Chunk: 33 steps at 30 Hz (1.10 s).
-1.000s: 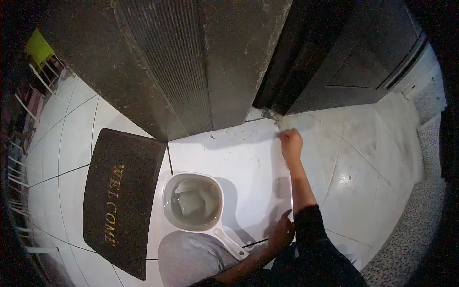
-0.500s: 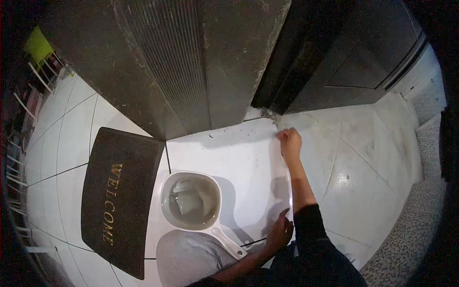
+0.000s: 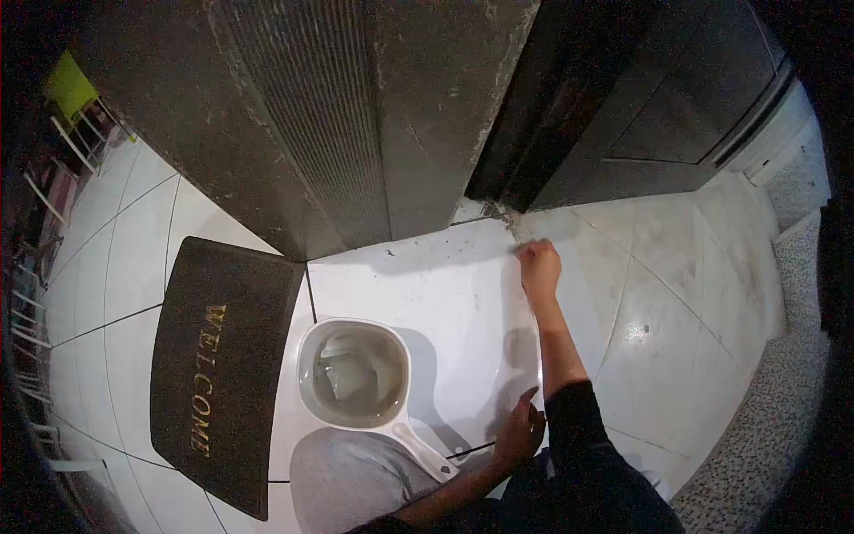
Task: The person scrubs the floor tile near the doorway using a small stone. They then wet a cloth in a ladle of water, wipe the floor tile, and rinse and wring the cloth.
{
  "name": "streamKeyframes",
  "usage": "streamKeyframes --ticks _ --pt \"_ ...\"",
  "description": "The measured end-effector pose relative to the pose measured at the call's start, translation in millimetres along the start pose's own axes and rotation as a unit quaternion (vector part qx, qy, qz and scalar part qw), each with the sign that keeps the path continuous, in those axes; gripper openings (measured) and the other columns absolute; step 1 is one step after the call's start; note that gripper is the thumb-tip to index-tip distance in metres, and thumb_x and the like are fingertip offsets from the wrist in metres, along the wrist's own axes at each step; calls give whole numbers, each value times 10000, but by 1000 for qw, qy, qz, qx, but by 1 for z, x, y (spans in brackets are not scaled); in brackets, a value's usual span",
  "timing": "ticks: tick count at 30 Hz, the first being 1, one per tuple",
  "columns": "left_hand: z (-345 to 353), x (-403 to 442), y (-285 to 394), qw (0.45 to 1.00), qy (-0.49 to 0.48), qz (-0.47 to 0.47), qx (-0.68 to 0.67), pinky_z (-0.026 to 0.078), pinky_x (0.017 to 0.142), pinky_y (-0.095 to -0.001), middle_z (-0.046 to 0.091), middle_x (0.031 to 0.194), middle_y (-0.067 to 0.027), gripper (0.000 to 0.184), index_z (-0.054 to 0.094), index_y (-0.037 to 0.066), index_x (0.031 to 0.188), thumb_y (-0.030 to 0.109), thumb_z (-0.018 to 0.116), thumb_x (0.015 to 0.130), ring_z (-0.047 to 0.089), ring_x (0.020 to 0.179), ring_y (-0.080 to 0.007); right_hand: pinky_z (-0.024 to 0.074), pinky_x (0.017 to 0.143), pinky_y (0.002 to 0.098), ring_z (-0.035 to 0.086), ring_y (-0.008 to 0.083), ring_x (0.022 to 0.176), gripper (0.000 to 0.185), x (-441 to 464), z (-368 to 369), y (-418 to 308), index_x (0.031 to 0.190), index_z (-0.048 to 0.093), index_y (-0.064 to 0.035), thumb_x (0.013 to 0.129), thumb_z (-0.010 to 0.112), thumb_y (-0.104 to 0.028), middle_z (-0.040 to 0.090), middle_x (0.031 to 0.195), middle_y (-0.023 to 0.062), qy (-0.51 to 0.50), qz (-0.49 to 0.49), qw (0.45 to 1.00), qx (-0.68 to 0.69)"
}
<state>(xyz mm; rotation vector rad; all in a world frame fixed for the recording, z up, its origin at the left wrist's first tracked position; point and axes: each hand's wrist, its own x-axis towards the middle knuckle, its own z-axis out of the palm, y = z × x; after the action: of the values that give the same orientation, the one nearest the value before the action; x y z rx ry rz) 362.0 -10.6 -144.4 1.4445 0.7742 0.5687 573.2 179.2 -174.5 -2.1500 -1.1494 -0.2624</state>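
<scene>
Two hands (image 3: 540, 265) (image 3: 520, 429), white dipper (image 3: 408, 431), dark mat (image 3: 253, 356), gold "WELCOME" lettering (image 3: 210, 381)

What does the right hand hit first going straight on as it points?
Right hand: probably the grimy debris at the foot of the black frame, then the frame itself. Its height off the floor is unclear.

A dark mat lettered WELCOME (image 3: 236, 378) lies at left, a yellow-green chair (image 3: 70, 82) standing well beyond it
</scene>
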Motion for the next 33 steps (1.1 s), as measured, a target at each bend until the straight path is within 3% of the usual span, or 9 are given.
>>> streamKeyframes --ticks 2,4,7,13,19,23,25,31,33 --pt "-8 1 12 997 -27 -32 72 411 587 -377 475 679 -116 422 342 -10 1229 69 476 837 499 619 -254 438 595 377 544 321 649 103 19 15 -3 648 600 -11 712 618 -89 544 689 153 11 -16 1000 -22" --pt "-2 1 -16 995 1 37 93 412 581 -387 483 673 -113 424 341 -8 1228 75 478 836 505 614 -259 443 594 395 552 320 659 34 27 17 -6 667 623 -48 688 607 -68 552 713 154 11 89 996 11" --pt "1 1 -13 995 -4 42 92 415 574 -397 490 668 -113 429 346 -8 1224 81 484 828 507 605 -269 442 589 392 550 314 647 31 4 -11 0 654 625 -51 676 626 -72 550 696 148 -15 -1 999 40" --pt "2 -2 -1 1000 -3 4 -19 415 590 -390 497 685 -116 409 359 0 1223 118 468 848 516 635 -272 445 585 382 551 327 659 49 -26 -39 -10 643 620 -56 660 662 -76 564 701 142 -55 52 996 49" --pt "-8 0 14 994 -25 -93 49 417 632 -369 470 674 -115 405 364 -7 1219 117 470 848 495 646 -257 441 596 392 555 334 671 60 18 14 0 663 614 -29 668 647 -79 558 705 154 -1 34 998 43" --pt "-3 1 4 997 0 -39 67 415 630 -362 462 668 -109 395 373 -1 1214 100 471 845 485 636 -251 441 584 367 559 306 638 70 -25 -32 -4 668 625 -16 670 650 -82 552 683 149 -50 -10 998 27" --pt "1 -1 0 996 48 73 20 412 610 -364 465 670 -107 391 382 -3 1206 79 478 837 479 620 -252 432 613 399 531 329 695 60 -49 -50 -9 698 623 -40 693 634 -99 525 688 147 -85 27 994 66" --pt "-6 -2 14 996 11 15 87 423 600 -381 474 670 -123 415 383 -20 1195 44 522 809 503 611 -270 450 624 415 557 344 708 40 10 -5 -18 675 633 -49 668 622 -87 574 763 157 -38 4 999 32" --pt "-8 -2 7 1000 -8 7 25 429 590 -389 490 673 -124 409 384 -11 1197 60 517 817 524 625 -281 449 617 419 557 351 700 48 22 8 -18 675 632 -50 666 625 -96 575 765 162 -30 6 999 42"
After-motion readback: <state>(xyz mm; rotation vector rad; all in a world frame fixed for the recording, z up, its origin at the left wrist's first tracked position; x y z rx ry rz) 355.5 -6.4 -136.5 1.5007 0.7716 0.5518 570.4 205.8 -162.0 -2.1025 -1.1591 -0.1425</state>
